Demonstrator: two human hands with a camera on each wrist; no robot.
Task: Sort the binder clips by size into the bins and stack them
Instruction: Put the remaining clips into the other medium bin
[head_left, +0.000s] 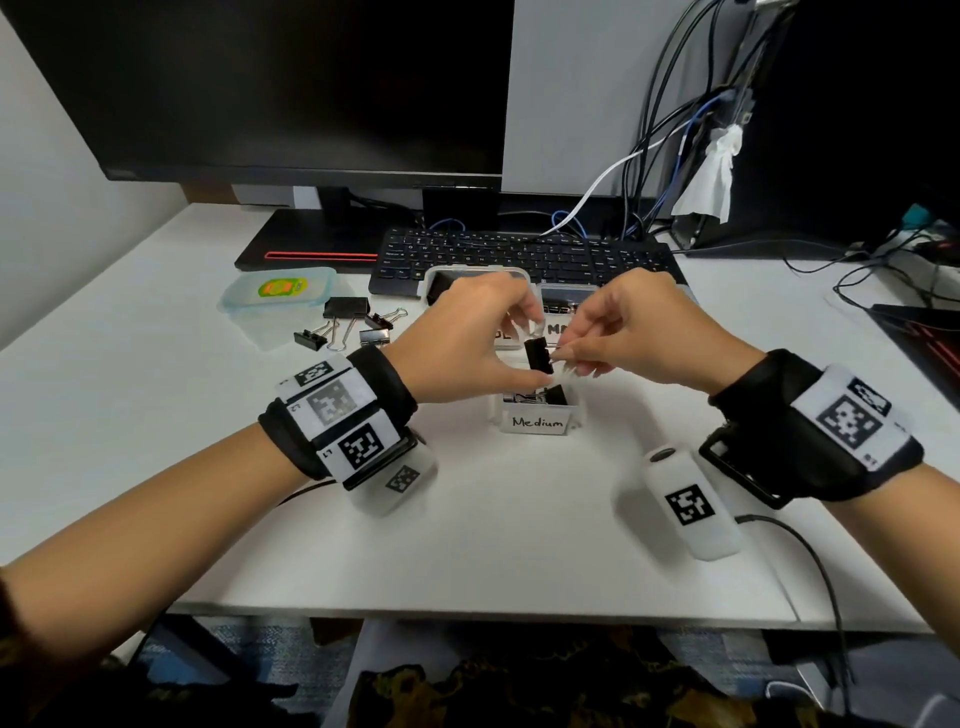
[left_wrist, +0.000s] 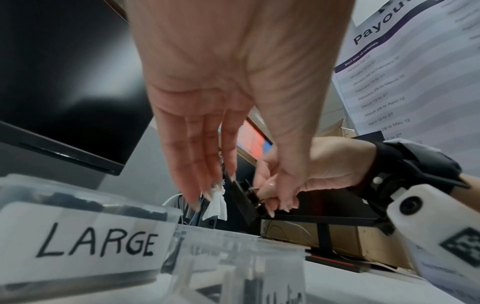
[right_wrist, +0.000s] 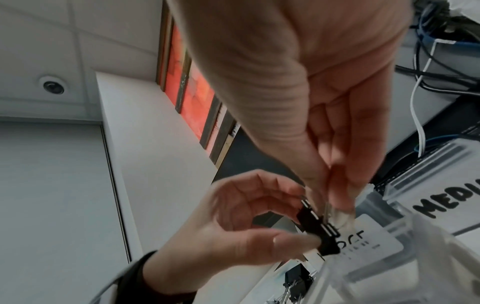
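A black binder clip (head_left: 538, 355) hangs just above the small clear bin labelled "Medium" (head_left: 537, 422) at the table's centre. My left hand (head_left: 523, 358) pinches the clip's black body between thumb and forefinger. My right hand (head_left: 563, 358) pinches the clip's wire handle from the right. The right wrist view shows the clip (right_wrist: 319, 228) between the left thumb and the right fingertips (right_wrist: 330, 205), with other clips (right_wrist: 298, 279) lying in the bin below. In the left wrist view the clip (left_wrist: 241, 203) sits past the "LARGE" bin (left_wrist: 98, 242).
Several loose clips (head_left: 353, 325) of mixed sizes lie on the white table left of the bins, beside a clear lid (head_left: 278, 296). Two more bins (head_left: 566, 306) stand behind the front one, then a keyboard (head_left: 519, 254) and monitor. Cables hang at the right.
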